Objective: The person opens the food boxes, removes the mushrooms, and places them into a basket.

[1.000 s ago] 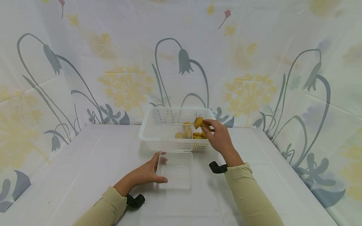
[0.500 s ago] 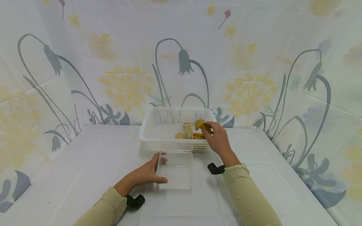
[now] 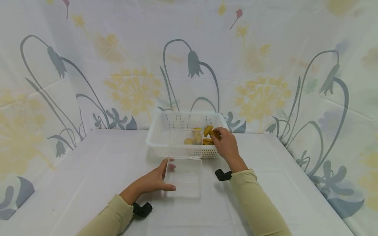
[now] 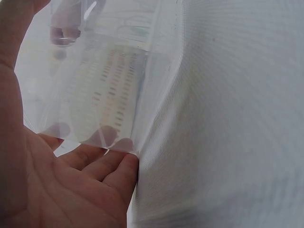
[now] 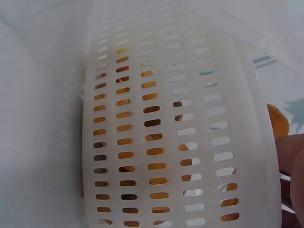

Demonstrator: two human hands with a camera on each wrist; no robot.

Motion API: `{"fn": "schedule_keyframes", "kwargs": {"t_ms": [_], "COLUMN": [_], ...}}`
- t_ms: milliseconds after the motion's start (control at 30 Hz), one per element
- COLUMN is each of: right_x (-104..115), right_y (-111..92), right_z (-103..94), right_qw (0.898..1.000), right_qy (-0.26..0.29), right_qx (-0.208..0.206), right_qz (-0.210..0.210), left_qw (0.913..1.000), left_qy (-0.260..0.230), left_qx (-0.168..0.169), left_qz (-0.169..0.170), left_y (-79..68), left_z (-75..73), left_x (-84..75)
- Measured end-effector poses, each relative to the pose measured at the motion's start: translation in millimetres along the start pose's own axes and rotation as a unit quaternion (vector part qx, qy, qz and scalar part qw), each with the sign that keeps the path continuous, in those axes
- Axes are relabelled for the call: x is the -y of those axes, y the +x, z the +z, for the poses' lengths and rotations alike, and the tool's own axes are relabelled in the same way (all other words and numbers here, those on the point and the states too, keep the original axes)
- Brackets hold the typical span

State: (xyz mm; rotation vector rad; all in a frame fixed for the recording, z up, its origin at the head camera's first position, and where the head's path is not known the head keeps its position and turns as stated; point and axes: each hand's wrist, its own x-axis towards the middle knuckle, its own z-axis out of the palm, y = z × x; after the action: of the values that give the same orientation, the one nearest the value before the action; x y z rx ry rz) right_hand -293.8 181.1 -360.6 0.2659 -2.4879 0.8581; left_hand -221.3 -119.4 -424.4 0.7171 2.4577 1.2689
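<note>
A clear plastic box stands on the table, its transparent lid raised at the far side in front of the basket. My left hand grips the box's left side, thumb at the near corner and fingers at the far one. In the left wrist view, fingers press against the clear wall. Over the right end of a white perforated basket, my right hand pinches a yellow mushroom by its stem. More yellow mushrooms lie inside the basket, some seen through the lid.
White cloth covers the table. A flower-printed curtain hangs behind the basket and along both sides. In the right wrist view the slotted basket wall fills most of the picture, with yellow showing through its holes.
My right hand has lowered slightly with the mushroom, and the right forearm has shifted a little left. The left hand and box stay in place.
</note>
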Motion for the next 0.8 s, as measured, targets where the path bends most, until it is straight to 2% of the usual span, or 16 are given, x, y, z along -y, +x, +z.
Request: {"fn": "schedule_keyframes", "kwargs": {"t_ms": [333, 800], "right_x": [-2, 0], "right_y": [0, -2], "right_z": [1.5, -8.2], "right_qw": [1.000, 1.000], "right_qy": [-0.026, -0.014], "right_qx": [-0.011, 0.025], "right_qz": [-0.003, -0.006], "left_qw": [1.0000, 1.0000], "left_qy": [-0.004, 0.005], "left_qx": [0.002, 0.000], "left_qz": [0.006, -0.008], "left_y": [-0.6, -0.5], "left_z": [-0.6, -0.1], "left_x": [-1.7, -1.9]}}
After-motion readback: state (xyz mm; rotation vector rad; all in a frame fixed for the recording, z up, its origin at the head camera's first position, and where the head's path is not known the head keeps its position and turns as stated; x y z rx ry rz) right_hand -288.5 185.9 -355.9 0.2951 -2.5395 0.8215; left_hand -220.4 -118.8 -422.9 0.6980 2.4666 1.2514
